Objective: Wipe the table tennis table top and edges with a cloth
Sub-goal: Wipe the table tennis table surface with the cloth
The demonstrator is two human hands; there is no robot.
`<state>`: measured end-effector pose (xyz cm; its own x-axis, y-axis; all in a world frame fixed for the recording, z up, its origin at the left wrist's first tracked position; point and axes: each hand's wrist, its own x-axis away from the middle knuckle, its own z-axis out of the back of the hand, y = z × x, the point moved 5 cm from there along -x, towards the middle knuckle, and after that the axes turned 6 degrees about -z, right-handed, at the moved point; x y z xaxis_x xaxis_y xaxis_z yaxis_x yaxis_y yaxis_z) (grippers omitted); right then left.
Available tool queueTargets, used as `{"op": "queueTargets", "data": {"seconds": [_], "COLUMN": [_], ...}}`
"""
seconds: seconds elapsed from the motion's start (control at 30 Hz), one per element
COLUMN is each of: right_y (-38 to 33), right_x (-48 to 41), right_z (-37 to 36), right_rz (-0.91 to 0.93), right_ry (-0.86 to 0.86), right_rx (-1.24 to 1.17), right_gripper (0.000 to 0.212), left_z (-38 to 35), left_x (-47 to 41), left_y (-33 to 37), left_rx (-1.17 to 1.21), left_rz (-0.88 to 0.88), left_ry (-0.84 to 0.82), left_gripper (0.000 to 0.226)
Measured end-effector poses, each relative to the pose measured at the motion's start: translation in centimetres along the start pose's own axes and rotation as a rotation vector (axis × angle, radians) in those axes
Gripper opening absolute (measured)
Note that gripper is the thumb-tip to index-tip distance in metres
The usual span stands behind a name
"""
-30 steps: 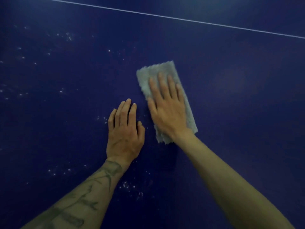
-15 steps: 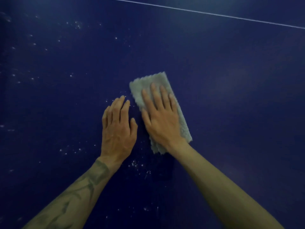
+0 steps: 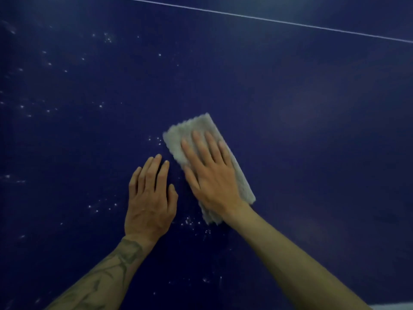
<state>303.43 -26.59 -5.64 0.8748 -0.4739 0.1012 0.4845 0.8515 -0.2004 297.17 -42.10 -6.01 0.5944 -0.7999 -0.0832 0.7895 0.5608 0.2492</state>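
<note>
The dark blue table tennis table top [image 3: 312, 130] fills the view. A folded pale grey cloth [image 3: 196, 128] lies on it near the middle. My right hand [image 3: 210, 175] presses flat on the cloth with fingers spread, covering most of it. My left hand [image 3: 149, 202] rests flat on the bare table just left of the cloth, holding nothing, fingers close together. White specks [image 3: 100, 106] dot the surface to the left and below the hands.
A thin white line [image 3: 268, 19] runs across the table at the top of the view. A pale strip [image 3: 393, 307] shows at the bottom right corner. No other objects are in view.
My right hand has slid the cloth toward me and slightly left over the table. My left hand has drawn back alongside it, still flat.
</note>
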Motion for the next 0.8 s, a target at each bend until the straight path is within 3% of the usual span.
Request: {"op": "queueTargets", "data": {"seconds": [0.07, 0.17, 0.27, 0.33, 0.47, 0.53, 0.7, 0.8], "right_y": [2.9, 7.8, 7.1, 4.0, 0.3, 2.7, 6.8, 3.4], "right_x": [2.9, 1.5, -1.7, -1.7, 5.2, 7.5, 3.7, 2.6], "right_z": [0.3, 1.7, 2.1, 1.2, -0.7, -0.2, 1.5, 0.4], "right_rz": [-0.047, -0.314, -0.506, -0.427, -0.074, -0.132, -0.532, -0.548], "right_ry": [-0.031, -0.022, 0.041, 0.048, -0.015, -0.046, 0.034, 0.066], "right_rx": [0.025, 0.042, -0.023, -0.022, 0.005, 0.025, 0.000, -0.023], "right_gripper": [0.062, 0.061, 0.064, 0.064, 0.063, 0.062, 0.063, 0.064], "left_z": [0.0, 0.0, 0.0, 0.1, 0.2, 0.3, 0.3, 0.5], "left_x": [0.0, -0.1, 0.0, 0.0, -0.1, 0.0, 0.1, 0.0], "left_y": [0.0, 0.0, 0.1, 0.0, 0.1, 0.2, 0.1, 0.2], "left_rx": [0.014, 0.017, 0.010, 0.012, 0.023, 0.031, 0.024, 0.020], "left_rz": [0.015, 0.027, 0.023, 0.021, 0.018, 0.026, 0.014, 0.011], "left_ry": [-0.004, -0.007, -0.006, -0.010, -0.010, -0.009, -0.023, -0.016], "left_gripper": [0.053, 0.053, 0.053, 0.053, 0.053, 0.053, 0.052, 0.051]}}
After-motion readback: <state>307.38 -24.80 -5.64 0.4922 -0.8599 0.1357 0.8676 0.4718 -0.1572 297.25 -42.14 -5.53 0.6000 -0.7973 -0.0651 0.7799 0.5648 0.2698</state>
